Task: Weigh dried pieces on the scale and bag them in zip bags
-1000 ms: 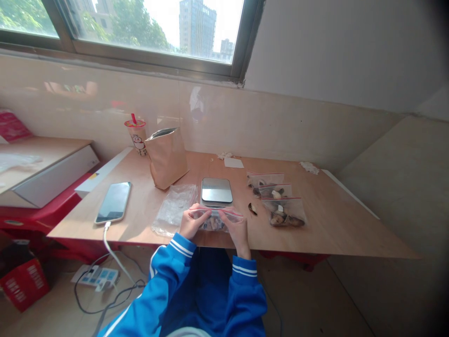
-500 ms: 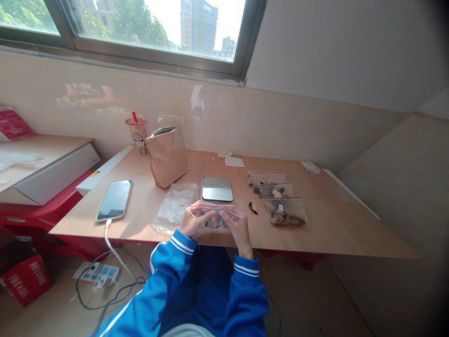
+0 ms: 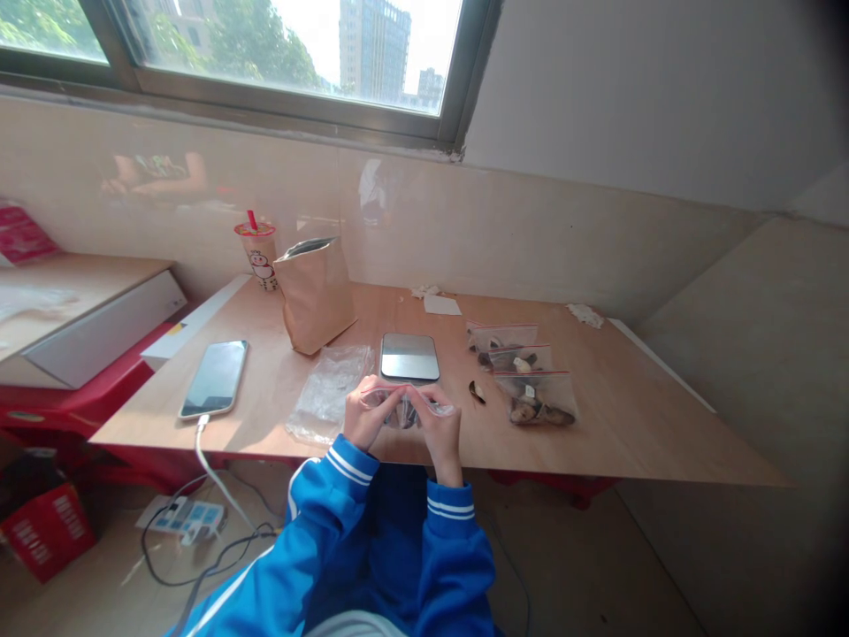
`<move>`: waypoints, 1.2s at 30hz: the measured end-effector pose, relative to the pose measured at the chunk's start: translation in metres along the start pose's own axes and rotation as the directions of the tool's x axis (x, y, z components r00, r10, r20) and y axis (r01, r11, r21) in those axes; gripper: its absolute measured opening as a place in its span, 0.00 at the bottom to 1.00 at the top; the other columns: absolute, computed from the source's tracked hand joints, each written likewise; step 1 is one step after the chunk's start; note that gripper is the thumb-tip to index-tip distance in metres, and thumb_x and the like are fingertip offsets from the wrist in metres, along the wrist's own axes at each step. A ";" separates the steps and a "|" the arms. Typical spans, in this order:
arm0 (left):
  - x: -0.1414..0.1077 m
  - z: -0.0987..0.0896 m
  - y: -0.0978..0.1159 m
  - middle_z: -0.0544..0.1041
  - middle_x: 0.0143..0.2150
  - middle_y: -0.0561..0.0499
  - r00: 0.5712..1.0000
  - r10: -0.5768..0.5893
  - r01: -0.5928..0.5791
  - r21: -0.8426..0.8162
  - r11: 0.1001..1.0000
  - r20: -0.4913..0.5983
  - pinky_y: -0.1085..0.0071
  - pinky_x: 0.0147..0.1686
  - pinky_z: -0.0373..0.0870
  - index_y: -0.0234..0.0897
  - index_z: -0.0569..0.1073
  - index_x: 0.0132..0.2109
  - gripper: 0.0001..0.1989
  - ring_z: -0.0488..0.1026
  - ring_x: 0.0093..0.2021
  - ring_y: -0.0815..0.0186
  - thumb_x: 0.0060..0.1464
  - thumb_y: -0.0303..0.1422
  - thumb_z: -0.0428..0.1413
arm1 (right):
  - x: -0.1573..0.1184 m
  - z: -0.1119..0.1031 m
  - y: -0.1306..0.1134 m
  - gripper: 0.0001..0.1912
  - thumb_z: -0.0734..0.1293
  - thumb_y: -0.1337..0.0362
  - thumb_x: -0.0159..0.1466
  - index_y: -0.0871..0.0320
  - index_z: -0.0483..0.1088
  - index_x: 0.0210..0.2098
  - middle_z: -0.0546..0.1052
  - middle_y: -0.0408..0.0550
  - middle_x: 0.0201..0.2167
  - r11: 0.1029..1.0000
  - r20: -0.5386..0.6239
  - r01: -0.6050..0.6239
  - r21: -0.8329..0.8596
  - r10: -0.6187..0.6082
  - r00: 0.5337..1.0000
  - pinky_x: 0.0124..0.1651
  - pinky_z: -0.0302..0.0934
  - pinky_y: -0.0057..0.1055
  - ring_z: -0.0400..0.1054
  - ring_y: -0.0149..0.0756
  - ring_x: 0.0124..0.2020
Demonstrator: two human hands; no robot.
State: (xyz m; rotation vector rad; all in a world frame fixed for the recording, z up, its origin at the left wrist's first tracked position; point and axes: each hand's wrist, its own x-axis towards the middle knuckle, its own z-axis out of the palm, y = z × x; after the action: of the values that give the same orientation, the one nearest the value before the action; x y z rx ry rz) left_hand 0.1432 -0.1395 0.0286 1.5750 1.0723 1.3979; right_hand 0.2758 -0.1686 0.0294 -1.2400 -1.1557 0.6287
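Both my hands pinch the red-edged top of a clear zip bag (image 3: 403,414) at the table's front edge. My left hand (image 3: 364,416) grips its left part, and my right hand (image 3: 438,423) grips the rim close beside it, the thumbs nearly meeting. Dark pieces show inside the bag, partly hidden by my fingers. Just beyond lies a flat silver scale (image 3: 409,356). Left of my hands are flat clear plastic bags (image 3: 330,394). To the right, a loose dark piece (image 3: 477,392) lies near several filled zip bags (image 3: 540,402).
A brown paper bag (image 3: 315,296) stands open at the back left, beside a drink cup (image 3: 261,261) with a red straw. A phone (image 3: 214,379) with a white cable (image 3: 210,456) lies left. A white paper (image 3: 442,305) and crumpled tissue (image 3: 586,316) lie toward the back.
My right hand has moved left along the bag's rim toward my left hand, so the thumbs are closer and the rim bunches. The other things stay where they were.
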 end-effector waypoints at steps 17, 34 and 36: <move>0.016 -0.002 -0.017 0.73 0.20 0.46 0.934 -0.341 0.358 -0.329 0.874 0.110 0.68 0.24 0.68 0.36 0.74 0.23 0.31 0.72 0.22 0.64 0.50 0.61 0.51 | 0.002 -0.014 0.007 0.26 0.64 0.43 0.61 0.60 0.77 0.40 0.81 0.52 0.27 0.968 0.106 -0.157 0.194 0.138 0.985 0.35 0.70 0.36 0.76 0.43 0.29; 0.043 -0.068 -0.002 0.76 0.51 0.43 0.967 -0.054 0.083 0.108 0.991 -0.248 0.63 0.44 0.69 0.35 0.76 0.48 0.28 0.72 0.44 0.60 0.64 0.48 0.39 | 0.169 -0.130 0.029 0.45 0.67 0.38 0.53 0.67 0.63 0.56 0.71 0.71 0.52 0.777 -0.399 -0.115 -0.619 -0.186 0.898 0.54 0.56 0.54 0.64 0.58 0.54; 0.050 -0.079 -0.013 0.68 0.58 0.40 0.916 0.061 0.037 0.234 0.972 -0.396 0.62 0.48 0.69 0.35 0.68 0.58 0.27 0.70 0.49 0.59 0.60 0.48 0.47 | 0.144 -0.122 0.039 0.41 0.66 0.41 0.57 0.67 0.60 0.58 0.67 0.73 0.55 0.660 -0.456 -0.129 -0.740 -0.351 0.818 0.55 0.53 0.58 0.59 0.60 0.57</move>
State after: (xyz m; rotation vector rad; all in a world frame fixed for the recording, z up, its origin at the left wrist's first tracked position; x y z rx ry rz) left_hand 0.0654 -0.0874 0.0438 1.4907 1.5237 1.7000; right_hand 0.4450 -0.0793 0.0500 -1.8661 -0.9673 -0.4092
